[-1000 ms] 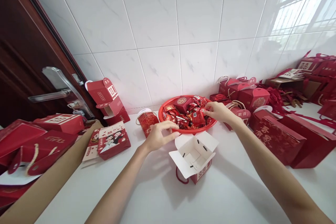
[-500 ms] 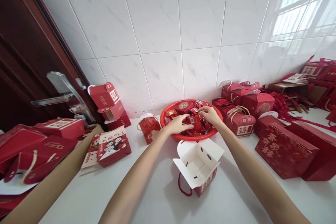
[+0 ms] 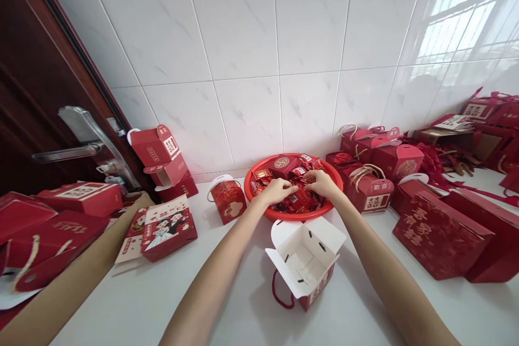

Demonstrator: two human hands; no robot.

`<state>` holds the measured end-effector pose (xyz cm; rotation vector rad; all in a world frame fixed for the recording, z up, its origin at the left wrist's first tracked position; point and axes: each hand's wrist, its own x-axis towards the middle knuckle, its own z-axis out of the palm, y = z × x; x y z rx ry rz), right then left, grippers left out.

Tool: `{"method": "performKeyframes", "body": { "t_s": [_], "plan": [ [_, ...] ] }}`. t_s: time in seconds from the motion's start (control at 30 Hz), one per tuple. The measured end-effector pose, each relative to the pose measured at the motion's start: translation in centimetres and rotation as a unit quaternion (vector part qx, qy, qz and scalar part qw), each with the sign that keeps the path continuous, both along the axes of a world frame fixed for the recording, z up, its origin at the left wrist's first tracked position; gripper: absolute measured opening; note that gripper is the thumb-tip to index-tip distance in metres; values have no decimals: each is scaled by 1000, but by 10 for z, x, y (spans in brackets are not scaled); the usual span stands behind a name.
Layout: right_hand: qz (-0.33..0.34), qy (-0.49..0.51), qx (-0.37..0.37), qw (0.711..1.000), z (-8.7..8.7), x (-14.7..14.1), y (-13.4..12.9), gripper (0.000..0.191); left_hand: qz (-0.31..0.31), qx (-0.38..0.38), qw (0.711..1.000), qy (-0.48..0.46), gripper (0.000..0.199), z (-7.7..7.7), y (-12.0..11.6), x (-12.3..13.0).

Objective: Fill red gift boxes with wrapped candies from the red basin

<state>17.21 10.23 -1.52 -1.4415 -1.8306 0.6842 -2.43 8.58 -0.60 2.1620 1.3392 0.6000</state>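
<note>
An orange-red plastic basket (image 3: 336,165) against the wall holds a heap of red-wrapped candies (image 3: 298,199) and a small dark red box (image 3: 283,165). Both of my hands reach into it. On the left of the heap, my left hand (image 3: 279,190) has its fingers drawn together over the wrappers. My right hand (image 3: 321,184) is closed with curled fingertips on the right side of the heap. What either hand pinches is hidden or too small to make out. Between my forearms stands an open red gift box (image 3: 308,262), white inside, with flaps spread and a dark red cord handle.
A small rope-handled box (image 3: 228,200) stands left of the basket. Further left are a box with a cartoon couple (image 3: 168,230), stacked boxes (image 3: 162,154) and a carton (image 3: 101,259) of red boxes beside the door (image 3: 36,119). More red gift boxes (image 3: 368,189) and bags (image 3: 440,232) crowd the right.
My fingers have closed more over the candies, and the two hands are slightly nearer each other. The view has shifted a little; the open box stays in place.
</note>
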Motion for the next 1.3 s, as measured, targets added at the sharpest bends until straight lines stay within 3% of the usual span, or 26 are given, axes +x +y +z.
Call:
{"method": "performKeyframes", "body": {
  "t_s": [0.2,0.33,0.43,0.57,0.73,0.97,1.17,1.3],
  "plan": [
    [46,21,-19,999,3,-1,-5,31,-23,-18,999,-42,41,3,-1,0],
    [62,20,-27,998,4,-2,-7,40,-39,-23,995,-87,18,3,-1,0],
    [60,7,-29,998,4,-2,-7,34,-37,-26,995,-95,8,1,0,0],
    [60,2,-27,998,4,-2,-8,14,-23,-29,994,-101,26,-1,0,1],
    [89,54,-12,995,6,-2,-10,8,-15,-28,995,-90,31,-1,0,0],
    [71,197,16,978,6,-2,-6,27,2,-8,998,-62,51,1,-2,-2],
    [91,260,-14,961,10,-4,-10,37,-45,13,991,-122,47,1,-1,-2],
    [78,286,-41,954,14,-5,-13,44,-39,40,986,-156,40,-1,1,-2]
  ]
}}
